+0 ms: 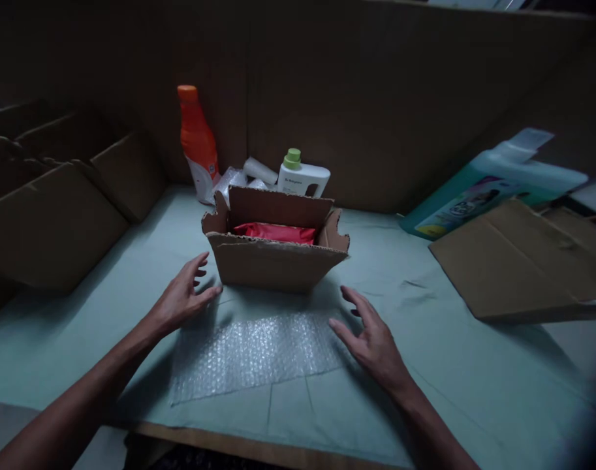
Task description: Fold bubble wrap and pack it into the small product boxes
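A small open cardboard box [273, 261] stands in the middle of the pale green table top [106, 313], with a red packet [275, 232] lying inside it. A sheet of bubble wrap [253, 352] lies flat in front of the box. My left hand [183, 297] hovers open at the box's left front corner, fingers apart, holding nothing. My right hand [371, 339] is open too, at the sheet's right edge, just right of the box.
Behind the box stand an orange bottle [197, 140], a white bottle with a green cap [302, 176] and some rolled plastic wrap [243, 175]. A teal jug [488, 189] lies at the right above flat cardboard [517, 261]. Folded boxes [53, 202] lean at the left.
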The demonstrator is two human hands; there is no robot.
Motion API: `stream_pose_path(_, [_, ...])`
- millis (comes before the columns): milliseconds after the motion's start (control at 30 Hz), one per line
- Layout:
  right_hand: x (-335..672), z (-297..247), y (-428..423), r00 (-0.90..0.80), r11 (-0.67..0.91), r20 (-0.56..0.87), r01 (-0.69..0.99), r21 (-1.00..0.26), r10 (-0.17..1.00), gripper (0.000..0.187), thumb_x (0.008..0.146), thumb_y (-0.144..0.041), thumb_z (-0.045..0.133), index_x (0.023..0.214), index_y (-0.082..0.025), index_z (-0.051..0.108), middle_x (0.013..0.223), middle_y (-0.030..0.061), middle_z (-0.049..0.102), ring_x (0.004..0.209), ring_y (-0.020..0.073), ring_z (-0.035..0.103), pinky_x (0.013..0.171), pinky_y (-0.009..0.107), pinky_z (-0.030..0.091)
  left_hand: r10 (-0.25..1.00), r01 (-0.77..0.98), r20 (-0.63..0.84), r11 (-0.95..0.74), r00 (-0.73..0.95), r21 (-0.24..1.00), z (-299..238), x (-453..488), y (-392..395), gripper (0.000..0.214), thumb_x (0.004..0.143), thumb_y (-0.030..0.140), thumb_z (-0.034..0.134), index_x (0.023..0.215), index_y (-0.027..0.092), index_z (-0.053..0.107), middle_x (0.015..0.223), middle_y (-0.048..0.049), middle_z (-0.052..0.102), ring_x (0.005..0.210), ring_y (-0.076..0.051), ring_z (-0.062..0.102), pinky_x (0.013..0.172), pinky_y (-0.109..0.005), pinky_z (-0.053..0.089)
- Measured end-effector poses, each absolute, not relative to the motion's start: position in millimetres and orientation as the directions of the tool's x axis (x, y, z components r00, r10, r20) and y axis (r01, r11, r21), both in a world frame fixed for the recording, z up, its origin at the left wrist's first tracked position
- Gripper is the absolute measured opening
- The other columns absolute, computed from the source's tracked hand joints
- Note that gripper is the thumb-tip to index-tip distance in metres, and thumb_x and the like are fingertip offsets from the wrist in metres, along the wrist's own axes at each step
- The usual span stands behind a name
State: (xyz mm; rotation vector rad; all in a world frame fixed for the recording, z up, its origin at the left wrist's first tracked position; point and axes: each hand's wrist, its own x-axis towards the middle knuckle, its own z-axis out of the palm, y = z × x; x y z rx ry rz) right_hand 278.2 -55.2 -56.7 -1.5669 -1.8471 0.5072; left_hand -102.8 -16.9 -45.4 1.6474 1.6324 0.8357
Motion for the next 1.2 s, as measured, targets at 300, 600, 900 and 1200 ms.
stream_pose_path(300, [235.3,-54.8,49.2,-0.053,0.036,0.007,0.572,-0.819,0.999,0.047,0.079,-0.045,0.063,0.116,-0.016,0.063,0.095,0.0114,0.075,0.078,0.0275,0.069,0.069,0.039,0.054,0.990,0.411,0.098,-0.131,0.100,0.902,-60.7,-59.3,47.7,0.055,0.081,0.029,0.063,0.132,0.015,0.050,0.126,-0.0135,0.065,0.116,-0.030,0.061,0.098,-0.047,0.051])
stream_pose_path(600, [223.3,-57.2,-51.1,-0.291,0.453,0.365,0.726,-0.518,0.884,0.036,0.095,-0.028,0.053,0.129,-0.023,0.065,0.135,0.0112,0.066,0.125,0.0308,0.058,0.105,0.054,0.044,0.848,0.727,0.376,-0.519,0.373,0.450,-59.1,-49.1,-74.4,0.064,0.092,0.019,0.056,0.152,0.022,0.034,0.151,-0.0177,0.047,0.140,-0.034,0.043,0.113,-0.057,0.041])
stream_pose_path(900, [286.9,-83.1,-106.6,-0.360,0.420,0.229,0.845,-0.331,0.905,0.033,0.099,-0.034,0.050,0.122,-0.023,0.069,0.132,0.0114,0.068,0.122,0.0313,0.061,0.098,0.053,0.047,0.886,0.763,0.150,-0.455,0.438,0.459,-84.4,-101.5,-148.5,0.042,0.100,0.029,0.048,0.142,0.032,0.050,0.154,-0.0066,0.049,0.145,-0.029,0.040,0.115,-0.054,0.040])
stream_pose_path(1200, [286.3,-77.4,-55.2,-0.224,0.282,0.188,0.878,-0.387,0.956,0.030,0.088,-0.043,0.059,0.101,-0.018,0.070,0.132,0.0177,0.066,0.122,0.0362,0.059,0.097,0.052,0.046,0.962,0.934,0.264,-0.032,-0.067,0.355,-101.7,-118.4,-162.7,0.028,0.088,0.044,0.054,0.096,0.018,0.063,0.143,-0.0209,0.054,0.139,-0.044,0.042,0.106,-0.065,0.040])
